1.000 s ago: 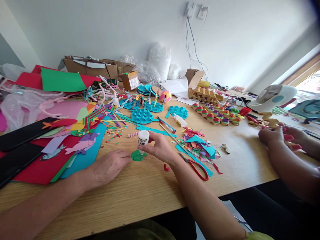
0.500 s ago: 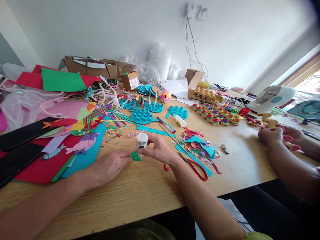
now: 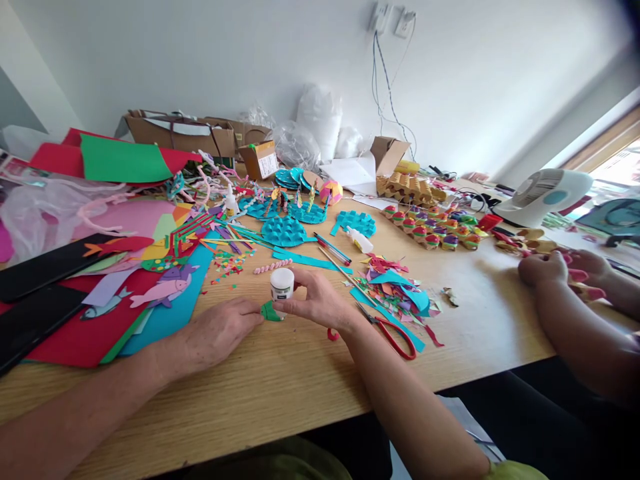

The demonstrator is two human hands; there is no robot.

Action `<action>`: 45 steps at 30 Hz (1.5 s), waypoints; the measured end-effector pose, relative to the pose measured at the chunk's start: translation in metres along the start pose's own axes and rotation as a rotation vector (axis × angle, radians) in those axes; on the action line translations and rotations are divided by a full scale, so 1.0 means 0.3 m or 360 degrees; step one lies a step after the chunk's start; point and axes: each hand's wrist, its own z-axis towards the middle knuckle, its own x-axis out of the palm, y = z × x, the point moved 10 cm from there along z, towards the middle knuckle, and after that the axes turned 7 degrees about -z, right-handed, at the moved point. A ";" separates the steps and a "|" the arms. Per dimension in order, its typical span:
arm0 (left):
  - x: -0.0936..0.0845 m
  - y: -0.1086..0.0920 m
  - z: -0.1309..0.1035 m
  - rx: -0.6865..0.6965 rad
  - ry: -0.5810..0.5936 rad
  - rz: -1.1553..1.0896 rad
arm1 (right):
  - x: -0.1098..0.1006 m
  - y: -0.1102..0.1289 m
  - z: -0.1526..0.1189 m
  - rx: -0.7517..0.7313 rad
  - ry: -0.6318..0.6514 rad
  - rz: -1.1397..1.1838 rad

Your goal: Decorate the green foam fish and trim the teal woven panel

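A small white bottle [image 3: 283, 283] with a printed label is gripped between the thumb and fingers of my right hand [image 3: 320, 300]. Its round white end faces up towards me, and its lower end is hidden. Directly under it, a green paper fish [image 3: 271, 311] lies flat on the table. My left hand [image 3: 219, 331] rests on the wood to the left, its closed fingertips holding the fish's left edge. Close to my right forearm are red-handled scissors [image 3: 396, 338] and a small red paper curl [image 3: 333, 335]. A pink twisted strip [image 3: 273, 267] lies just behind the bottle.
Coloured sheets and paper fish [image 3: 161, 293] cover the left side. Blue egg-carton pieces [image 3: 284, 232], a white glue bottle [image 3: 360, 240] and paper scraps [image 3: 397, 287] lie further back. On the right, a co-worker's hands [image 3: 545, 275] hold a carton piece near a white fan [image 3: 547, 193].
The bottle in my right hand has tipped slightly, its upper end shifting a little left. My left hand stays on the fish. The co-worker's hands have shifted slightly.
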 end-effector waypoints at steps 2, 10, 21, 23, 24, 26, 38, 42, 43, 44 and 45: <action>0.012 -0.001 0.002 -0.0022 0.0069 0.0174 | -0.008 -0.007 0.000 0.0020 -0.0037 -0.0009; 0.019 -0.003 0.001 -0.0014 0.0110 0.0282 | -0.013 -0.013 0.000 0.0059 -0.0028 0.0025; 0.008 -0.008 0.002 0.0024 0.0045 0.0226 | -0.012 -0.024 0.000 0.0111 -0.0037 0.0132; 0.011 -0.003 0.002 -0.0004 0.0068 0.0229 | -0.019 -0.027 -0.001 0.0135 -0.0074 0.0280; 0.012 -0.002 0.002 -0.0013 0.0081 0.0237 | -0.025 -0.035 -0.001 0.0161 -0.0111 0.0360; 0.012 -0.003 0.002 -0.0013 0.0098 0.0248 | -0.043 -0.061 -0.002 0.0231 -0.0227 0.0549; -0.134 -0.017 -0.002 -0.0027 -0.0428 -0.0120 | -0.167 -0.243 -0.059 0.0552 -0.1046 0.1293; -0.143 0.014 0.020 -0.0392 -0.0420 -0.0771 | -0.161 -0.244 -0.060 0.0646 -0.1061 0.1436; -0.119 0.016 0.028 -0.0499 -0.0371 -0.1013 | -0.160 -0.239 -0.058 0.0652 -0.1059 0.1448; -0.090 0.008 0.039 -0.0576 -0.0324 -0.1248 | -0.159 -0.233 -0.055 0.0652 -0.1058 0.1465; -0.067 -0.005 0.053 -0.0617 -0.0315 -0.1450 | -0.155 -0.227 -0.052 0.0648 -0.1056 0.1488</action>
